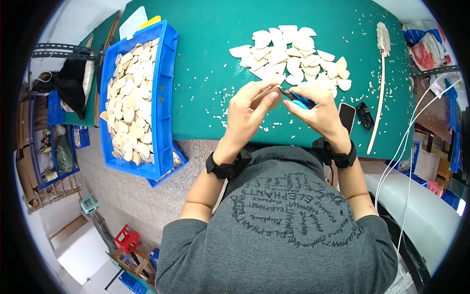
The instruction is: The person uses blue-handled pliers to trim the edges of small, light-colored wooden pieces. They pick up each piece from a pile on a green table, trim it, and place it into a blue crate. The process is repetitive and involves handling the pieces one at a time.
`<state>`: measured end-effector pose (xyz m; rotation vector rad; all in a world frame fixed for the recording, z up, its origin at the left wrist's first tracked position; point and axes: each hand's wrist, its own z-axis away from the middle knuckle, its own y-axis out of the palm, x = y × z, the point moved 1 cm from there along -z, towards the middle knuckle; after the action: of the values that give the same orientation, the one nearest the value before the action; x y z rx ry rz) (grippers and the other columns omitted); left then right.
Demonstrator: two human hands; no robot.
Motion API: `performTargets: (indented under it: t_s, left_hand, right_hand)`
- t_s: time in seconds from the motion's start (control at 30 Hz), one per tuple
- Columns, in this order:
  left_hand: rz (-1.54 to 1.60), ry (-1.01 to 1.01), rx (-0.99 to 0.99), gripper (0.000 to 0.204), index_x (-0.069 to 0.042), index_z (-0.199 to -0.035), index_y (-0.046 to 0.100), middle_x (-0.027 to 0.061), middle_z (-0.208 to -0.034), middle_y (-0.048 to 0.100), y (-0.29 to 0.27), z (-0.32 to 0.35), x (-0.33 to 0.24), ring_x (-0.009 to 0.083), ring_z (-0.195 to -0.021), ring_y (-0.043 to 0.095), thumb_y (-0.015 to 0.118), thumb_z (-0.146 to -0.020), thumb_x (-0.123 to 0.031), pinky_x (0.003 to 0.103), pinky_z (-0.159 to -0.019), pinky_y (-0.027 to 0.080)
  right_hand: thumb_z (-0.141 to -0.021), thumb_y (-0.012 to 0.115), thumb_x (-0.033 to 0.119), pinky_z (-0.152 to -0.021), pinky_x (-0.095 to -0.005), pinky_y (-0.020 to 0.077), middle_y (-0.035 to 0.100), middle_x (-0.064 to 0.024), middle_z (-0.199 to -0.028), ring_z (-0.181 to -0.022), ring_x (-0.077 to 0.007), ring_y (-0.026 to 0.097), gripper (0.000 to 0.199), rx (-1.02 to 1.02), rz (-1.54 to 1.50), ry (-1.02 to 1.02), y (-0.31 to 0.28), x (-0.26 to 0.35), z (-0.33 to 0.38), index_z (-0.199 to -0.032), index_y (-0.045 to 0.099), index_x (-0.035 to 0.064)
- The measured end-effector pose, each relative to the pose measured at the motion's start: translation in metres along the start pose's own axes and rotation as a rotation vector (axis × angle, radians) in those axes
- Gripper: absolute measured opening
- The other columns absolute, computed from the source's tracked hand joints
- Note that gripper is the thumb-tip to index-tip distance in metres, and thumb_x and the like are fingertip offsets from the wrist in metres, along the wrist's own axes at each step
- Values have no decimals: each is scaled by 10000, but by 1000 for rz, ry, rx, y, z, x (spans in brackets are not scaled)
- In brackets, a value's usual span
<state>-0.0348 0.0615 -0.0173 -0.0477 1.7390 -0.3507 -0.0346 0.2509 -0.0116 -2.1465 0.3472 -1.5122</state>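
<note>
A pale wooden piece (268, 93) is pinched in the left hand (249, 110), its grip closed on the piece above the green surface (205, 73) near its front edge. The right hand (318, 110) has its grip wrapped around blue-handled cutters (298, 99), whose tip meets the piece. Just behind the hands lies a pile of similar pieces (293, 59), with small chips scattered about. To the left stands a blue crate (166, 93) full of pieces. To the right lie a phone (346, 117) and a long brush (381, 83).
</note>
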Motion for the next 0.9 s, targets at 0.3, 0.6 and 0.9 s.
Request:
performTargets:
  t_s: [0.3,0.6,0.9]
  left_hand:
    - [-111,-87,-237,239,-53,-1100,661,75,-1025,674,-47,12,12,146,-938,610,629,-886,-154,291,-836,482]
    - [-1193,31,-782,383,-25,-1135,626,213,-1067,610,-187,13,67,358,-1013,549,674,-825,-244,452,-932,392]
    - [-869,67,113,486,-35,-1045,622,186,-974,579,123,-125,156,326,-981,557,746,-727,-381,431,-822,470]
  right_hand:
    - [-766,754,249,-597,-250,468,673,-77,-777,-639,-112,583,334,-113,-105,262,4,-12,5,-989,688,10]
    - [-807,726,219,-688,-241,475,673,-99,-876,-747,-102,595,351,-268,-113,450,-42,-57,52,-1047,659,-28]
    - [-770,745,179,-609,-255,453,621,-81,-795,-659,-124,555,338,-337,30,404,-67,-56,70,-1029,653,-19]
